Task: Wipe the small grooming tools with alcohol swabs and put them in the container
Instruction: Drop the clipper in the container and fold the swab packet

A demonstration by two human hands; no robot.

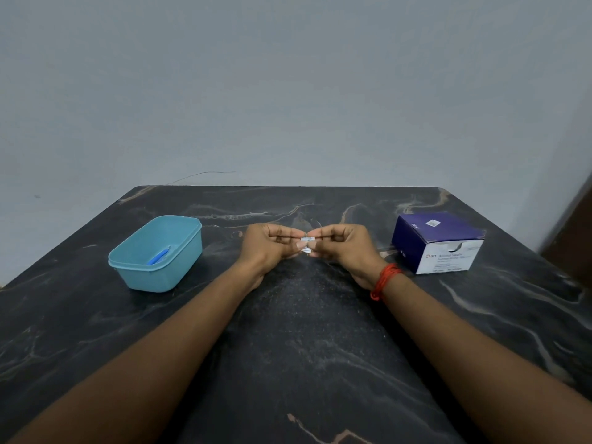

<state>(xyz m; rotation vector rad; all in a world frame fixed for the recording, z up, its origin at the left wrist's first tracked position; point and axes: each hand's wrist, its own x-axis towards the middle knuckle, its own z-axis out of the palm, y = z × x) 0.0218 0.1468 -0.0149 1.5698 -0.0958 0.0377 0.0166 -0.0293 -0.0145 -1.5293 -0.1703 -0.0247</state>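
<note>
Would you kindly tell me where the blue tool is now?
In the head view the blue tool lies inside the teal container, left of the left hand.

A small white alcohol swab packet point(307, 243) is pinched between the fingertips of the left hand point(266, 248) and the right hand point(344, 248), which are brought together over the middle of a black marbled stone worktop point(304, 347). A red thread band point(384, 280) is worn on the right wrist. A light blue rectangular plastic container point(153, 278) is set to the left, with a small blue grooming tool point(158, 257) lying inside. A purple and white cardboard swab box point(439, 240) is placed to the right.
</note>
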